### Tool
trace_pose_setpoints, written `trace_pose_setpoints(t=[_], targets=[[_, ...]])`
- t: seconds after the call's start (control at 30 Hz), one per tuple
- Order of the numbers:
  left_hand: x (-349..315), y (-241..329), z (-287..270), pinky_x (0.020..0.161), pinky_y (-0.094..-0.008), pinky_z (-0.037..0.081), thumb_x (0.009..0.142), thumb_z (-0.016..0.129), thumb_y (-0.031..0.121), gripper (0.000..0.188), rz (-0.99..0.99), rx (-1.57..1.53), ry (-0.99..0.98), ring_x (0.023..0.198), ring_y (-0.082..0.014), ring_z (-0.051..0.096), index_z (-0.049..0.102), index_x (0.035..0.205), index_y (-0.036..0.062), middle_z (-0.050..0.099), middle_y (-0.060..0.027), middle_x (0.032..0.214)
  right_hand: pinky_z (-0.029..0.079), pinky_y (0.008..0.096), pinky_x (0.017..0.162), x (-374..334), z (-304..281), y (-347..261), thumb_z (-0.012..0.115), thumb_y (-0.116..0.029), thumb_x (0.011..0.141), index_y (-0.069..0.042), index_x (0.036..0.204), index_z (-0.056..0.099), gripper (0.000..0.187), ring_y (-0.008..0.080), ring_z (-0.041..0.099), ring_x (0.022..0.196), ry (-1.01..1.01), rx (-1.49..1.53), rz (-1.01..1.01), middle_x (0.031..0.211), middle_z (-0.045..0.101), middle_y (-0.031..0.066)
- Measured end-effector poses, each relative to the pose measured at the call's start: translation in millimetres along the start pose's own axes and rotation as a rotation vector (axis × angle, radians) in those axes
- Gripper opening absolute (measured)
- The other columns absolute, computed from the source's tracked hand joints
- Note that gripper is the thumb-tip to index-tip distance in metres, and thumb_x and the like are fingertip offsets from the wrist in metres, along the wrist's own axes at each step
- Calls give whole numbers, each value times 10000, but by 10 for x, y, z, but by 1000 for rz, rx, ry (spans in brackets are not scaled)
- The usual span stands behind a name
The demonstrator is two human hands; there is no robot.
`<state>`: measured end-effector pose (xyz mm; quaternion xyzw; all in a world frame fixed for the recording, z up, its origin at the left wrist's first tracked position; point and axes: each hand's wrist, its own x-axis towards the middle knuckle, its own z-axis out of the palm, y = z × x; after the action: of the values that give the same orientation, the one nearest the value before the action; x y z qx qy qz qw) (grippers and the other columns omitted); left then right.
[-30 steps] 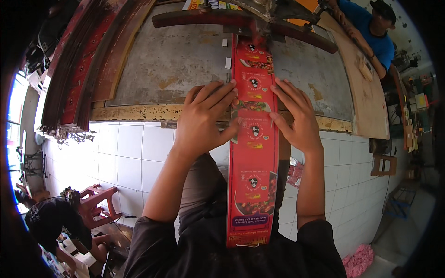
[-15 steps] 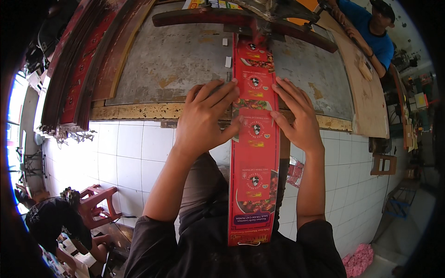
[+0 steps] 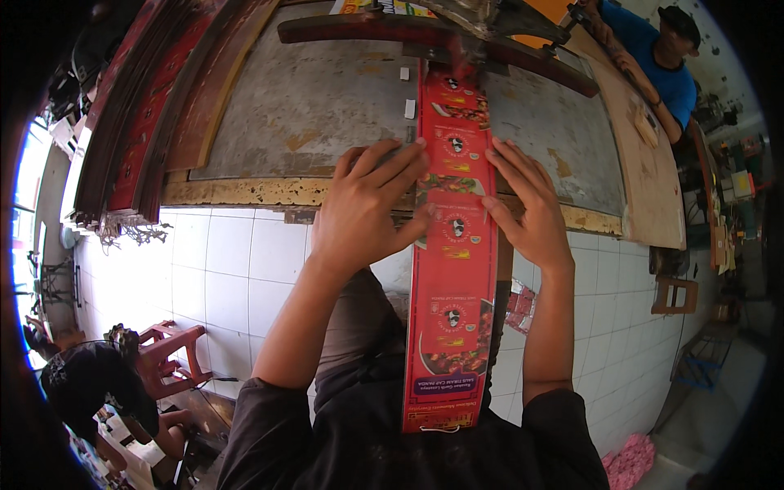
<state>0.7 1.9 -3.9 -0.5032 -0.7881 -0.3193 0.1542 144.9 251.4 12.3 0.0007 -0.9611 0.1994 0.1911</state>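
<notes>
A long red printed board [image 3: 454, 261] with food pictures runs from against my body up onto a worn grey metal-topped table [image 3: 278, 114]. Along its left edge lies my left hand [image 3: 371, 200], fingers stretched out, with fingertips and thumb at the edge. On the opposite edge my right hand [image 3: 531, 208] rests the same way, fingers extended and thumb apart. The board's far end lies beneath a dark red bar [image 3: 359, 31] with metal parts at its middle; blur there hides where they meet.
Stacked red-faced boards [image 3: 139, 139] stand at the left. Two small white pieces [image 3: 410, 109] lie beside the board. A person in a blue shirt [image 3: 645, 49] is at the far right; another in dark clothes [image 3: 94, 388] bends near a red stool [image 3: 173, 355] at lower left.
The whole view has shifted slightly, so the table and bar appear a little further right. My hands keep nearly the same places along the board.
</notes>
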Motion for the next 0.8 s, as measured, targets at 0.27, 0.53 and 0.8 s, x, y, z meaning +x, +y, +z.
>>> trace_pose_setpoints(t=[0.27,0.53,0.8], targets=[[0,-10,11,1168,-530,450,870,800,322,516,4,-11,15,1354,-310,624,776,1280,11,719,-76,1466,342,528,1302,-12,3,7,789,-319,1000,-56,1561,614,644,331,480,1571,-17,0,9,1664,554,139],[0,-16,19,1165,-531,452,874,791,313,500,6,-7,17,1353,-304,619,779,1272,9,720,-75,1463,329,541,1311,-18,14,12,783,-348,1003,-71,1571,611,655,328,467,1582,-30,-4,25,1678,540,133],[-10,-19,12,1182,-544,443,856,799,286,544,-13,-5,-14,1391,-297,610,759,1344,49,706,-45,1510,332,542,1311,-25,17,18,792,-353,999,-78,1579,604,668,323,468,1582,-33,-26,18,1684,535,123]])
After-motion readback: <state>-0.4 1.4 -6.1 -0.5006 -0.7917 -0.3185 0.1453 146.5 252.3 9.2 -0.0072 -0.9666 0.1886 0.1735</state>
